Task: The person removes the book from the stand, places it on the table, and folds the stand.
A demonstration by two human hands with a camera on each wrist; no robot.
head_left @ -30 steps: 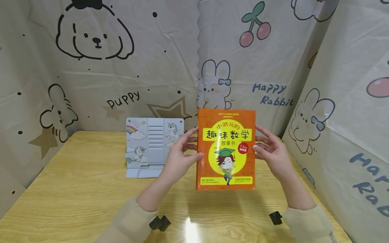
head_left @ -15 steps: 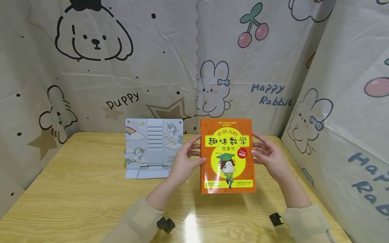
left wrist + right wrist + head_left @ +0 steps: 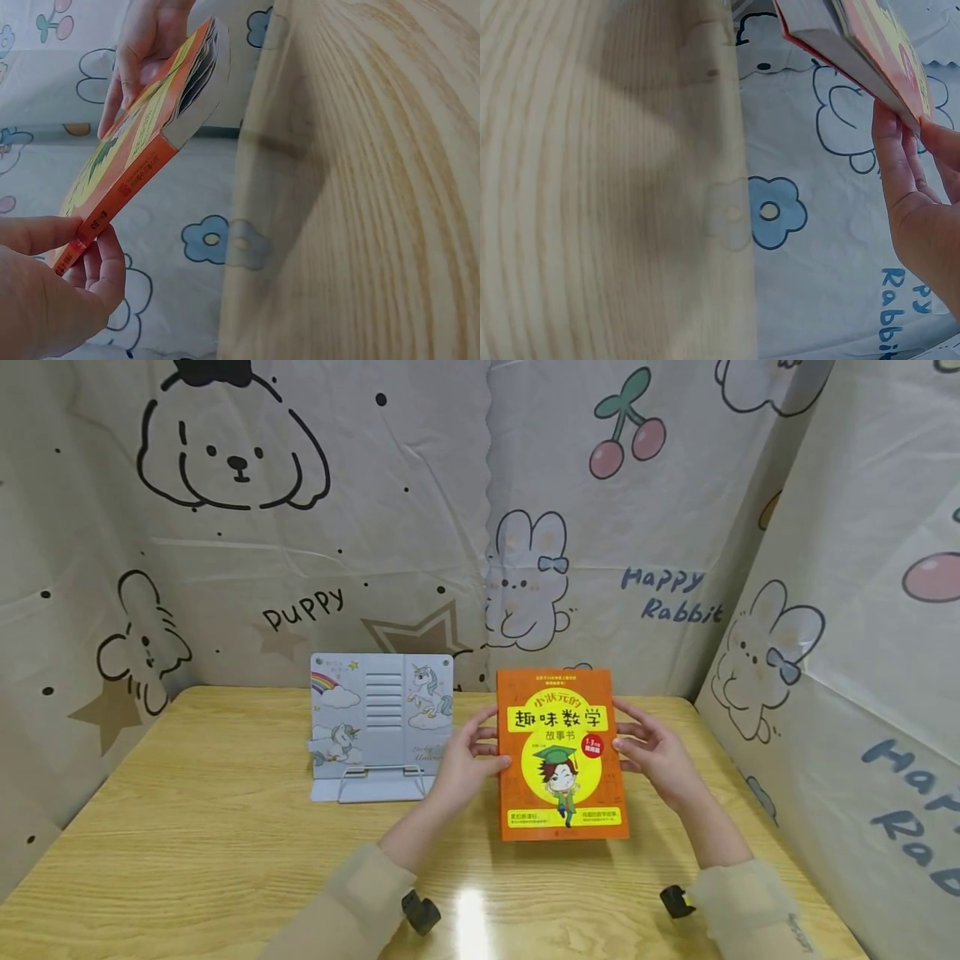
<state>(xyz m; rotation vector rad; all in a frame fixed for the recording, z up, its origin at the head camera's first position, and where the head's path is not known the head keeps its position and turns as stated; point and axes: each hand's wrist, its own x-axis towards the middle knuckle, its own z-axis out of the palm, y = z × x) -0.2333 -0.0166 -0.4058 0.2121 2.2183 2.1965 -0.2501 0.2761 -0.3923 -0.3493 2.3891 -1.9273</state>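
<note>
An orange and yellow paperback book (image 3: 561, 777) with a cartoon figure in a green cap faces me, held between both hands. My left hand (image 3: 468, 764) pinches its spine side, thumb on the front and fingers behind. On the opposite side my right hand (image 3: 656, 752) grips the page edge the same way. In the left wrist view the spine (image 3: 124, 195) shows, with the left hand (image 3: 64, 292) at its far end and the book above the table. The right wrist view has the right hand (image 3: 922, 195) holding the book's edge (image 3: 855, 67), fingers behind the back cover.
A pale book stand (image 3: 382, 718) with unicorn and rainbow pictures stands on the wooden table (image 3: 187, 827), left of the book. A cloth (image 3: 420, 493) printed with cartoon animals hangs behind the table and along its sides.
Both hands have lowered the book toward the table, and its top has tipped back. The left hand has shifted right and the right hand slightly left. The stand has stayed put.
</note>
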